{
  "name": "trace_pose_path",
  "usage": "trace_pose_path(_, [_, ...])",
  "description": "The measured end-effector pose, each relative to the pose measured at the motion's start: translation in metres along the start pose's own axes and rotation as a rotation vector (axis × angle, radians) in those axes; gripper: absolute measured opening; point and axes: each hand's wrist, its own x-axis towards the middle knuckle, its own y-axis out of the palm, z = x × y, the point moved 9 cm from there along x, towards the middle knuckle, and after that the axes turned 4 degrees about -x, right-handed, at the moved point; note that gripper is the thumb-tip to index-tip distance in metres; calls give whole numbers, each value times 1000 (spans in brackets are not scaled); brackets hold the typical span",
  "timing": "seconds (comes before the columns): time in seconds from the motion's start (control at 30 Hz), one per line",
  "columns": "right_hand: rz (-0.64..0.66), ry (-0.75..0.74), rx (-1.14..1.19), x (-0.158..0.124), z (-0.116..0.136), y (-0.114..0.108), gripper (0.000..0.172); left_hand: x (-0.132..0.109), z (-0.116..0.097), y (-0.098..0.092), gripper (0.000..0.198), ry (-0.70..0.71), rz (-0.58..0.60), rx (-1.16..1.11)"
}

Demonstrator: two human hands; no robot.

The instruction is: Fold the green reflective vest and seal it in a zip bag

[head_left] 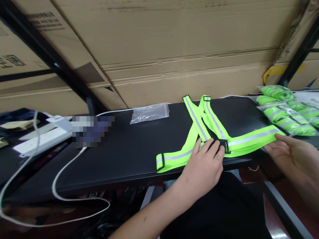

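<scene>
A neon-yellow reflective vest (196, 122) made of elastic straps with grey stripes and black buckles lies spread on the black tabletop. Its two shoulder straps cross and point to the back. My left hand (205, 162) is over the front of the waist strap, fingers curled onto it beside the black buckle (226, 146); the thumb is hidden. At the right, my right hand (286, 147) pinches the end of the waist strap between thumb and fingers and holds it stretched out sideways.
A clear zip bag (150, 113) lies flat at the back. Bagged neon vests (286, 114) are piled at the right. To the left are a white power strip (42, 141) and a looping white cable (56, 172). Cardboard (186, 43) and black metal posts (72, 83) stand behind.
</scene>
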Motion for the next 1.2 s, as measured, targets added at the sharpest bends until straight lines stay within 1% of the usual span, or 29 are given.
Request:
trace_pose_path(0.07, [-88,191,254,8,1,11,42,3,0,4,40,-8,20,-27])
trace_pose_path(0.1, [-193,225,323,10,10,12,43,4,0,6,41,-8,26,-44])
trace_pose_path(0.13, [-279,229,340,11,24,14,44,5,-1,6,42,-4,27,-64])
trace_pose_path(0.17, [-355,209,298,9,41,15,43,6,-1,7,43,2,24,-84])
trace_pose_path(0.2, [-404,166,183,7,60,19,41,7,-1,6,43,5,18,-104])
trace_pose_path(0.23, [-374,83,23,5,82,28,37,7,0,3,43,-3,0,-117])
trace_pose_path(0.27, [-292,-43,-128,3,104,44,35,6,2,-1,42,-26,-34,-120])
trace_pose_path(0.3, [-251,-220,-226,-3,126,59,35,4,5,-8,42,-65,-79,-109])
trace_pose_path(0.33, [-210,-381,-281,-12,141,73,35,1,10,-15,40,-114,-126,-87])
trace_pose_path(0.37, [-151,-494,-313,-20,149,87,34,-3,15,-22,38,-168,-163,-57])
trace_pose_path(0.4, [-90,-565,-328,-26,151,99,32,-8,20,-26,33,-213,-176,-27])
trace_pose_path(0.47, [43,-606,-337,-32,145,116,30,-15,27,-29,22,-257,-136,0])
trace_pose_path(0.53, [143,-627,-338,-33,139,124,29,-18,31,-26,16,-246,-79,-8])
trace_pose_path(0.57, [169,-651,-337,-34,139,124,28,-19,32,-24,17,-231,-64,-14])
trace_pose_path(0.7, [206,-742,-333,-40,142,115,25,-17,32,-22,21,-201,-37,-22])
trace_pose_path(0.8, [258,-777,-372,-49,142,114,29,-21,30,-27,21,-218,20,-22])
trace_pose_path(0.9, [277,-767,-451,-54,139,115,35,-39,39,-46,30,-289,39,64])
trace_pose_path(0.97, [260,-756,-495,-55,139,115,39,-58,55,-60,38,-376,40,121])
trace_pose_path(1.0, [249,-756,-510,-56,139,114,43,-69,64,-64,39,-422,55,113])
trace_pose_path(1.07, [224,-771,-529,-57,141,114,52,-88,79,-64,34,-460,99,-30])
trace_pose_path(1.1, [213,-783,-533,-58,141,113,55,-96,86,-64,33,-475,101,-126])
trace_pose_path(1.13, [203,-794,-538,-59,141,113,58,-102,92,-64,31,-493,86,-218])
trace_pose_path(1.2, [189,-809,-551,-61,141,114,61,-111,105,-63,30,-547,20,-423])
